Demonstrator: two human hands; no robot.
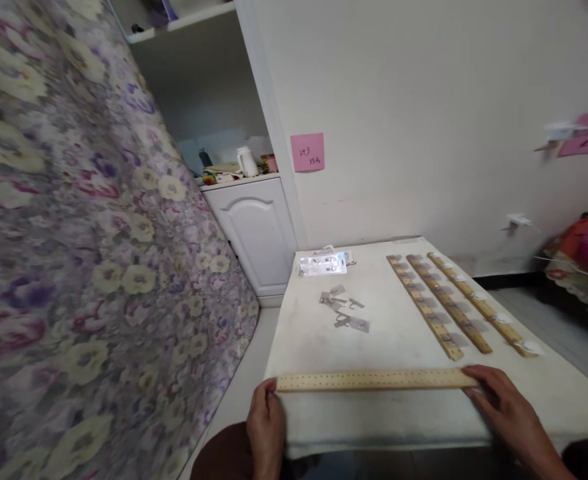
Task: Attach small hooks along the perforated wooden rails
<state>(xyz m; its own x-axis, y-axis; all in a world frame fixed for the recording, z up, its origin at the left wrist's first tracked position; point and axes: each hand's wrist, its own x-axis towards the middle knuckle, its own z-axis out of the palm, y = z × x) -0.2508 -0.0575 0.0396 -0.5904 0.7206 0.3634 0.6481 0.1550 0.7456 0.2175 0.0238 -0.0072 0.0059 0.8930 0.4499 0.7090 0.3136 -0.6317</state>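
Two bare hands hold one pale wooden strip (374, 381) by its opposite ends, over the near part of a white-topped table (334, 420). The strip runs crosswise between them, parallel to the near edge, with small dark dots along its face. The left hand (267, 430) has its fingertips pinched on the strip's left end, so the wood stretches away to that hand's right. The right hand (511, 410) grips the other end between thumb and fingers, the thumb on the near side and a finger along the far side; from there the strip extends to the left. Whether the wood rests on the tabletop or is slightly lifted, I cannot tell.

Beyond the strip, near the middle of the table, lies a loose group of small hooked pieces (359, 325) with flat greyish plates, apart from both hands. Farther back, by the far left corner, is a clear package (321, 264). Three wooden bars (427, 310) lie side by side toward the right, running away from the right hand, with plates and fittings spaced along them. A pink note (308, 152) is on the wall behind.
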